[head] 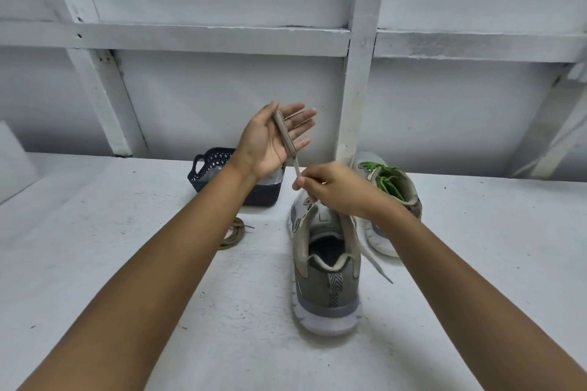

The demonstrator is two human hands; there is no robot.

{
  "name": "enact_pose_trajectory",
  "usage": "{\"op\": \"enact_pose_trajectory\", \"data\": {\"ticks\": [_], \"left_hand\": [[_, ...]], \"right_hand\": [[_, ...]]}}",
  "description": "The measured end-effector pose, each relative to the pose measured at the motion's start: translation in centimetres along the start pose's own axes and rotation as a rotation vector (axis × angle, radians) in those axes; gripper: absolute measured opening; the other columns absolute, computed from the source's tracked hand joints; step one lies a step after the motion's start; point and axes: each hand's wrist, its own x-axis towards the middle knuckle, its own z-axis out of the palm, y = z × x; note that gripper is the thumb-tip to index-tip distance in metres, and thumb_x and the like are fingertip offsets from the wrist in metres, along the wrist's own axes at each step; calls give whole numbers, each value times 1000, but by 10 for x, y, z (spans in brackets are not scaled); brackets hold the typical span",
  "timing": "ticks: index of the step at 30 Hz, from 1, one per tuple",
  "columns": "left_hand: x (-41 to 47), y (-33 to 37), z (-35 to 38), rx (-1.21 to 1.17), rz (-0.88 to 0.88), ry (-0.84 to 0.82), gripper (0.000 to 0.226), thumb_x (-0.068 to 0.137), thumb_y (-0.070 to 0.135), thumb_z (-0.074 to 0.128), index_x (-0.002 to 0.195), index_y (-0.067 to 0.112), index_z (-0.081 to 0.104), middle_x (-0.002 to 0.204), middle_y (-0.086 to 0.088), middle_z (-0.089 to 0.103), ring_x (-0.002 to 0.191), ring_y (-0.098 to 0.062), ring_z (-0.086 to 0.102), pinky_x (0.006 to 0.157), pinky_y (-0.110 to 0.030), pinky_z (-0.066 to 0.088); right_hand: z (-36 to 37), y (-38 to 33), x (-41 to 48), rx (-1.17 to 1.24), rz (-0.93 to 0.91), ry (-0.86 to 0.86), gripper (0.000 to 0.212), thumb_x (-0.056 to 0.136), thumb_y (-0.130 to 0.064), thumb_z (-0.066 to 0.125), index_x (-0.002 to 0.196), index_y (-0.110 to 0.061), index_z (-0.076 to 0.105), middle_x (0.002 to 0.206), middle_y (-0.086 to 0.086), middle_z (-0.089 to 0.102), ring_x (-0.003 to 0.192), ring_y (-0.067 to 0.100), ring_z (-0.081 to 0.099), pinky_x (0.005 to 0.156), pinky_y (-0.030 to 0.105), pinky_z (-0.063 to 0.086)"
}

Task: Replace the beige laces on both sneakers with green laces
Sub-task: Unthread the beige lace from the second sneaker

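Pinching the beige lace between thumb and forefinger, the right hand holds it just below the left hand. That palm is flat with the fingers straight, and the lace is banded across it. Directly beneath stands the near sneaker — the far sneaker behind it wears green laces.

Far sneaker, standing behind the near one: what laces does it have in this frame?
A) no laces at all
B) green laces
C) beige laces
B: green laces show in the far sneaker, just beyond the right hand.
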Motion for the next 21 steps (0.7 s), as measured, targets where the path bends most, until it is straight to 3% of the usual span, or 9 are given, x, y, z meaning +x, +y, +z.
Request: {"op": "enact_pose_trajectory", "data": {"ticks": [2, 6, 10, 14, 17, 19, 21], "left_hand": [[-1, -5, -3, 60, -23, 26, 49, 101, 44, 23, 110, 11, 58, 106, -6, 69, 109, -20, 61, 98, -37, 42], [-10, -22, -3, 109, -137, -88, 61, 100, 52, 18, 109, 8, 60, 92, -9, 72, 84, -20, 68, 78, -34, 55], [-17, -32, -2, 239, -245, -247, 83, 90, 70, 16, 111, 6, 65, 106, -17, 69, 93, -28, 67, 82, -37, 52], [-22, -31, 1, 161, -286, -377, 90, 86, 73, 12, 101, 8, 72, 98, -14, 71, 88, -26, 69, 78, -35, 54], [-21, -25, 2, 97, -276, -387, 93, 85, 73, 9, 98, 7, 73, 97, -13, 72, 86, -25, 70, 77, -35, 54], [-20, -21, 1, 64, -258, -376, 95, 85, 73, 8, 99, 5, 73, 98, -14, 72, 87, -25, 70, 76, -34, 55], [-18, -18, 1, 41, -236, -343, 95, 85, 74, 8, 98, 5, 73, 101, -15, 71, 90, -25, 69, 75, -35, 55]], "right_hand": [[-9, -13, -6, 78, -65, -9, 21, 96, -28, 50, 88, -19, 68, 59, -11, 55, 49, -5, 48, 51, 11, 36], [-34, -33, 3, 257, -141, 128, 23, 95, -17, 54, 86, 0, 66, 56, -9, 49, 47, 0, 42, 50, 16, 36], [-52, -30, 24, 245, -111, 276, 18, 95, -18, 53, 79, -15, 63, 55, -9, 48, 39, -4, 43, 41, 8, 31], [-42, 1, 44, 364, 25, 317, 19, 94, -24, 56, 77, -16, 60, 61, 0, 45, 48, 11, 42, 40, 17, 32], [-22, 29, 44, 478, 104, 263, 18, 94, -13, 54, 76, -17, 58, 57, -1, 50, 52, 12, 44, 47, 21, 32], [-6, 42, 38, 432, 141, 223, 24, 90, -1, 45, 80, -16, 60, 48, -9, 48, 46, 8, 41, 42, 17, 31], [9, 46, 31, 314, 121, 211, 22, 92, -4, 43, 81, -10, 62, 54, -9, 51, 51, 10, 43, 46, 20, 37]]}}
